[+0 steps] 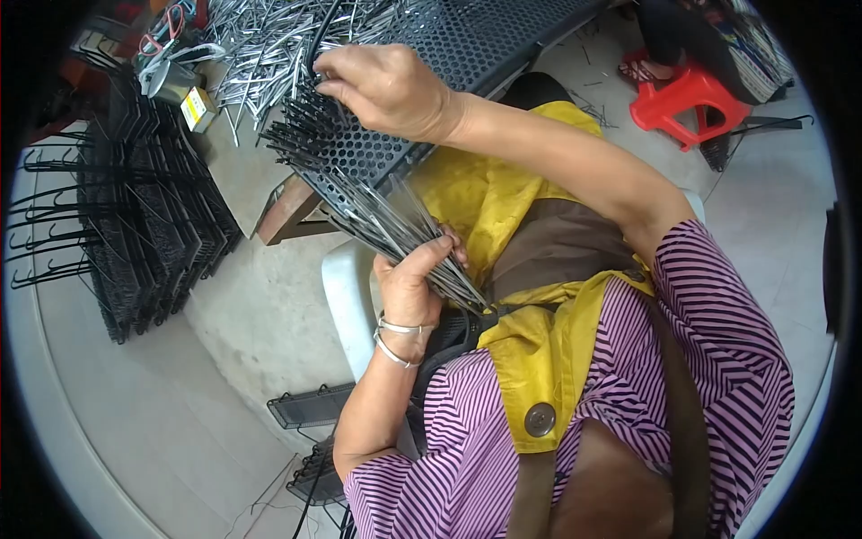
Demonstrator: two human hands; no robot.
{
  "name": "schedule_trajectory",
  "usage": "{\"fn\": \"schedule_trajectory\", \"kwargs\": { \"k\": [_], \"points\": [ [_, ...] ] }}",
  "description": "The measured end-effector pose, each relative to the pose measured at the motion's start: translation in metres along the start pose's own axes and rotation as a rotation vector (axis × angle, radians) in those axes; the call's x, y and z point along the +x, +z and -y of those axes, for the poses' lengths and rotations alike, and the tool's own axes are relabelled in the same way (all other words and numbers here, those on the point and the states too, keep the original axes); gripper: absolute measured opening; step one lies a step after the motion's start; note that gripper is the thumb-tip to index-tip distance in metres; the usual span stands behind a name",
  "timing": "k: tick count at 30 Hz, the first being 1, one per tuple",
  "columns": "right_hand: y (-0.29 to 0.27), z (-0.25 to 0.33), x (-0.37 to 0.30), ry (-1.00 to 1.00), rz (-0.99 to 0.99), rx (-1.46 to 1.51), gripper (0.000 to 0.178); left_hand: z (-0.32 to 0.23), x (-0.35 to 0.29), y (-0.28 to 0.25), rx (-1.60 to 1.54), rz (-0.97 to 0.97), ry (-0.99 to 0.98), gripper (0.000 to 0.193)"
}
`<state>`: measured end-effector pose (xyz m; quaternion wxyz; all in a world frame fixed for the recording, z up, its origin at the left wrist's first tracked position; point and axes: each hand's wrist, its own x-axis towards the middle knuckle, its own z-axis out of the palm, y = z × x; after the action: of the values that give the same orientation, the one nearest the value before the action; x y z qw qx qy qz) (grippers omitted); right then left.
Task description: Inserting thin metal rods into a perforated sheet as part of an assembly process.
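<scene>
**Bundle of thin rods held against a perforated panel**

At the far left, a stack of black wire racks (135, 216) is leaning on the floor, its hooked ends pointing left. Just right of it, above, a heap of loose silvery rods (269, 45) is lying on the surface (242, 171).

The left hand (413, 283) is closing around a bundle of thin metal rods (395, 229), fingers curled tight over it and the thumb pressing along the top. The bundle's long axis is running diagonally, from lower right near the person's lap up and left toward the panel, where the rod ends are fanning out slightly.

The black perforated panel (431, 54) is resting on the surface edge and slanting from upper right down to lower left, with dark rod tips sticking out along its left edge.

The right hand (386, 90) is lying on the panel's upper part, fingers bent and pinched narrowly together at a rod near the left edge. A red plastic stool (687, 103) is standing on the floor at the upper right.
</scene>
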<state>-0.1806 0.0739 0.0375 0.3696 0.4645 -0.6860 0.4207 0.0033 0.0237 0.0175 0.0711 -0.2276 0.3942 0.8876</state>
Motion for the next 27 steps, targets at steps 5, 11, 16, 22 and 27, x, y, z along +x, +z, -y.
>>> {"fn": "schedule_trajectory", "kwargs": {
  "k": [5,11,16,22,27],
  "points": [
    [0.006,0.002,-0.008,-0.098,0.291,-0.07,0.014,0.001,0.001,0.0,0.01,-0.004,-0.01,0.016],
    [0.005,0.005,-0.002,-0.002,0.497,-0.108,0.014,-0.001,0.0,0.002,0.084,0.026,-0.001,0.017],
    [-0.014,0.009,-0.01,0.299,0.403,0.153,0.015,0.001,0.002,-0.001,0.049,0.032,-0.002,0.016],
    [-0.061,0.043,-0.03,1.071,0.8,0.84,0.017,0.0,0.0,0.002,0.007,0.027,0.014,0.016],
    [-0.069,0.035,-0.026,1.182,0.608,0.813,0.01,0.0,0.001,0.003,0.057,0.035,0.004,0.017]
  ]
}}
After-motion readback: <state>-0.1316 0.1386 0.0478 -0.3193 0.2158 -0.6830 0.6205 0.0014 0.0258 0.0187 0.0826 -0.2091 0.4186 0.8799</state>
